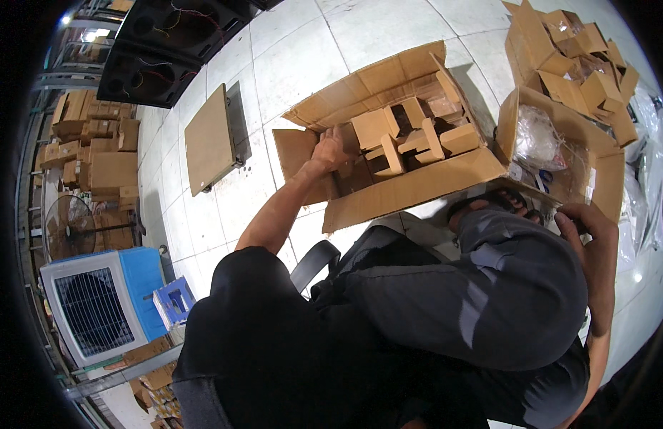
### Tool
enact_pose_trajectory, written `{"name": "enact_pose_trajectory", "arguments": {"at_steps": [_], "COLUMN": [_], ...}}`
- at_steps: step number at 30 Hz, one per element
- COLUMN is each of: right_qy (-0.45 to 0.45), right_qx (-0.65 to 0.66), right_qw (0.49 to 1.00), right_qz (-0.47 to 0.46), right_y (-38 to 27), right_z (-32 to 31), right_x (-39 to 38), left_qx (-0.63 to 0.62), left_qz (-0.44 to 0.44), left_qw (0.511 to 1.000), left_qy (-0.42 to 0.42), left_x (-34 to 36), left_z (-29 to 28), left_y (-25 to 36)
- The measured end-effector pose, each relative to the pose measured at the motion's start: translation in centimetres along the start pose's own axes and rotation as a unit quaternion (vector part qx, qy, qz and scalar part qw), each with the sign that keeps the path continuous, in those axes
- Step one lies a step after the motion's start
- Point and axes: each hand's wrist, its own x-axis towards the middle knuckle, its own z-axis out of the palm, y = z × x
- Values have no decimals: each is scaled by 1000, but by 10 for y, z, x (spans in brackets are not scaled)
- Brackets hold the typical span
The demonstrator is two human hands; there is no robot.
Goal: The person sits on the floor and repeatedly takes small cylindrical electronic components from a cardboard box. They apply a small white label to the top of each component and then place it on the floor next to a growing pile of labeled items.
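Observation:
An open cardboard box (410,182) lies on the floor in front of me, its flaps folded outward. Several small brown cartons (374,129), some with raised flaps, fill its middle and right part. My left hand (330,150) reaches into the left end, fingers stretched out and partly apart against the cardboard; I see nothing held in it. Beside my bent knee, my right hand (592,227) hangs loosely with thumb and fingers apart, near the edge of a second open box (607,171). That box contains a clear plastic bag (537,136).
Opened small cartons (582,64) are heaped at the far right, with clear plastic sheeting (642,179) beside them. A flat brown board on casters (208,141) is at the left. Black cabinets (156,53), a blue-and-white air cooler (95,304) and stacked boxes (110,168) line the left side.

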Motion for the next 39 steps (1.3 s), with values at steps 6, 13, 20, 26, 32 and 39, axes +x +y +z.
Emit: {"name": "enact_pose_trajectory", "arguments": {"at_steps": [6, 13, 20, 26, 32, 39], "right_qy": [-17, -18, -33, -23, -52, -43], "right_qx": [20, 33, 41, 45, 60, 61], "right_qw": [999, 999, 996, 997, 993, 996], "right_qz": [24, 12, 76, 58, 85, 52], "right_y": [0, 3, -1, 7, 6, 9], "right_z": [2, 3, 2, 4, -1, -1], "right_x": [1, 2, 3, -1, -1, -5], "left_qx": [64, -87, -630, -690, -315, -255], "left_qz": [10, -2, 135, 74, -10, -139], "left_qw": [997, 996, 764, 712, 949, 957], "left_qy": [-50, -12, -30, -110, 30, -22], "left_x": [15, 16, -27, 2, 8, 30], "left_z": [-9, 0, -34, -37, -30, -5], "left_y": [10, 21, 60, 90, 117, 94]}}
